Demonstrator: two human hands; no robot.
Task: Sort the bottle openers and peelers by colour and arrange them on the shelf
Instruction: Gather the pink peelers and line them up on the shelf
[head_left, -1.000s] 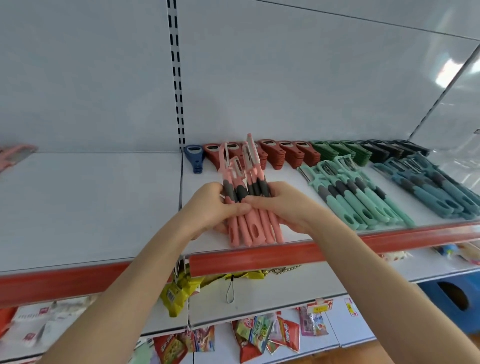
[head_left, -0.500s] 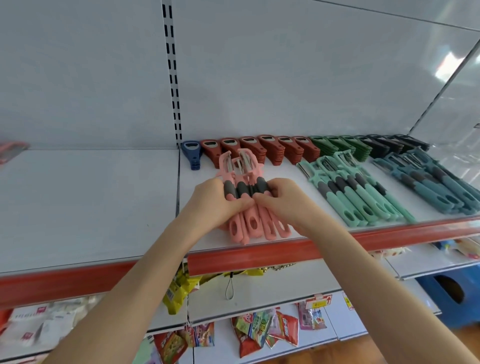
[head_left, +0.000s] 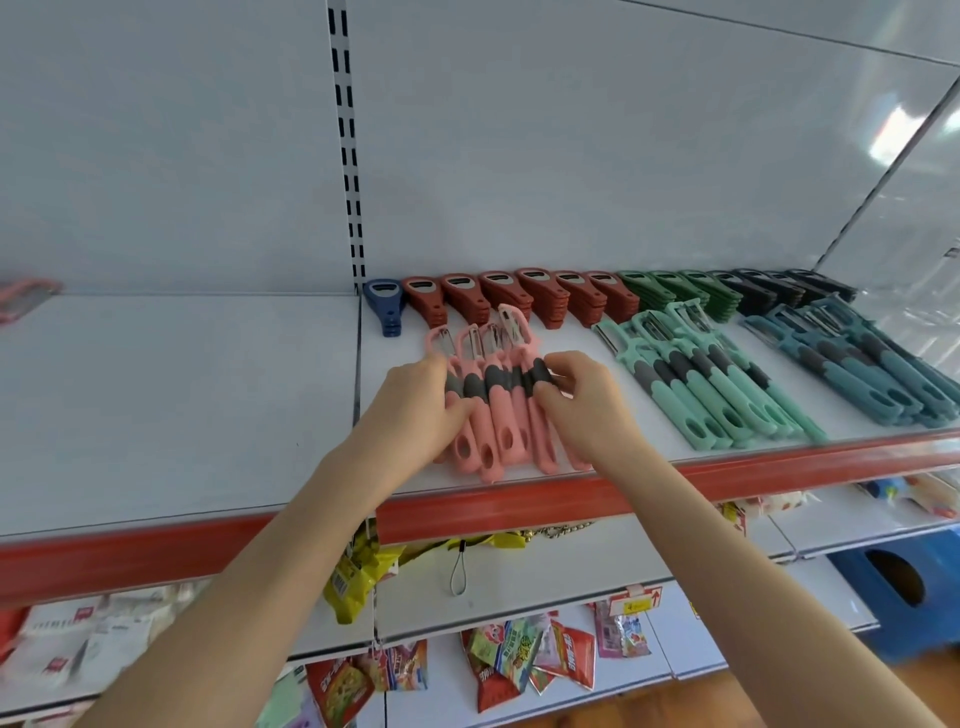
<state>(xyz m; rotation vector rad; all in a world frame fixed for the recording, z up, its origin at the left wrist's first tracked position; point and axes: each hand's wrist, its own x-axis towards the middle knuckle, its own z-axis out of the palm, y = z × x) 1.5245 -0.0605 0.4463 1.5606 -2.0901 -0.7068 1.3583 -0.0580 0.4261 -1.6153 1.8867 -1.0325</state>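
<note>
Both hands, left (head_left: 415, 400) and right (head_left: 582, 402), grip pink peelers (head_left: 498, 410) on a shelf (head_left: 208, 405); red bottle openers (head_left: 509, 296) lie beyond the fingertips.

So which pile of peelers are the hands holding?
The pink peelers, the leftmost pile. The left hand and right hand both grip them at their grey middles, while the mint green peelers and the teal peelers lie untouched further right.

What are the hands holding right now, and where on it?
The left hand and right hand grip the fanned pink peelers from either side, at their grey grip bands.
</note>
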